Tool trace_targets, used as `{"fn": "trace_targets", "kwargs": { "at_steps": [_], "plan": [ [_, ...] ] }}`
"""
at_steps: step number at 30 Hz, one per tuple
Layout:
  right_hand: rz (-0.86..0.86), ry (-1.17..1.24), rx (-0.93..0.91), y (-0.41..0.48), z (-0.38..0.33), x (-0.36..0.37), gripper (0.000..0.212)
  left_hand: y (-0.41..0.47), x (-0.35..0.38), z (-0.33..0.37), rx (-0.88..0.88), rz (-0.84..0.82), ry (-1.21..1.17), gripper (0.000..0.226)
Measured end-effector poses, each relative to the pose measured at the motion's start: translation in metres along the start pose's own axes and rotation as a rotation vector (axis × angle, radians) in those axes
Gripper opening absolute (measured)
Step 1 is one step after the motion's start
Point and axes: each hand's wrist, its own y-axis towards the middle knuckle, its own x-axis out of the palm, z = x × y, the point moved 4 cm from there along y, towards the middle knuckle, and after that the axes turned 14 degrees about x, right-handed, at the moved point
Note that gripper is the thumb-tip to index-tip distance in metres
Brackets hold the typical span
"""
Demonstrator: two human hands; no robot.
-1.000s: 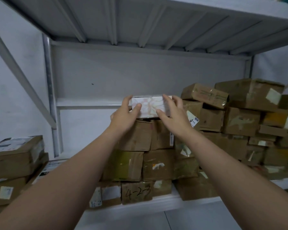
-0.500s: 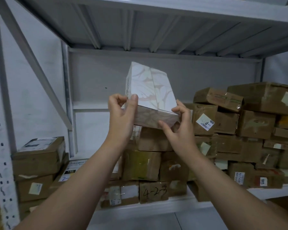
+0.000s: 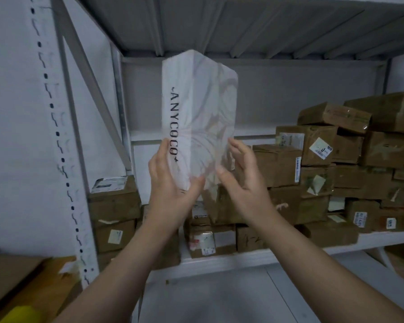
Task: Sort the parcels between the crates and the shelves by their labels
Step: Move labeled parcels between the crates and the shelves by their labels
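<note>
Presently, head view, the only one. The white box [image 3: 196, 113], marbled in pale pink and grey, is held up on end in the air in front of the shelf [image 3: 219, 261]. Its narrow side faces left and carries the lettering "ANYCOCO+" running top to bottom. The box is slightly motion-blurred.

Left hand [image 3: 170, 183]: at the lower left of the white box. The fingers lie up along the lettered narrow side and the thumb crosses the bottom front corner. It grips the box between thumb and fingers.

Right hand [image 3: 245, 180]: at the lower right of the white box. The fingers are only lightly curved and touch the box's right edge, and the thumb presses on the front face near the bottom. The box is pinched between them, loosely as far as the blur allows.

Behind and to the right of the white box, brown parcels [image 3: 324, 171] are stacked several high on the shelf. One bears a white label [image 3: 321, 149] marked "J". Below and to the left of the box stands a shorter stack of cartons [image 3: 114, 206]. Further left is a perforated upright [image 3: 63, 148]. Above the box is the ribbed underside of the upper shelf [image 3: 243, 26]. Far below-left of the box lies flat cardboard [image 3: 21, 276] with a yellow object [image 3: 19, 314] at the frame edge, too cut off to identify.
</note>
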Motion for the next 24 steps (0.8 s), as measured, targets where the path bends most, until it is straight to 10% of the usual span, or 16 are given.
{"fn": "trace_targets", "kwargs": {
  "at_steps": [4, 10, 16, 24],
  "plan": [
    [-0.06, 0.255, 0.134, -0.013, -0.005, 0.042, 0.067, -0.022, -0.017, -0.001, 0.083, -0.114, 0.232, 0.099],
    [0.041, 0.362, 0.266, -0.029, 0.008, 0.049, 0.082, -0.042, -0.043, 0.004, 0.092, -0.147, -0.182, 0.028],
    [0.079, 0.331, 0.24, -0.041, 0.011, 0.048, 0.104, -0.038, -0.037, -0.007, -0.349, -0.198, -0.01, 0.134],
    [-0.011, 0.354, 0.276, -0.041, 0.024, 0.022, 0.076, -0.064, -0.036, -0.03, -0.401, -0.117, -0.609, 0.061]
  ]
}}
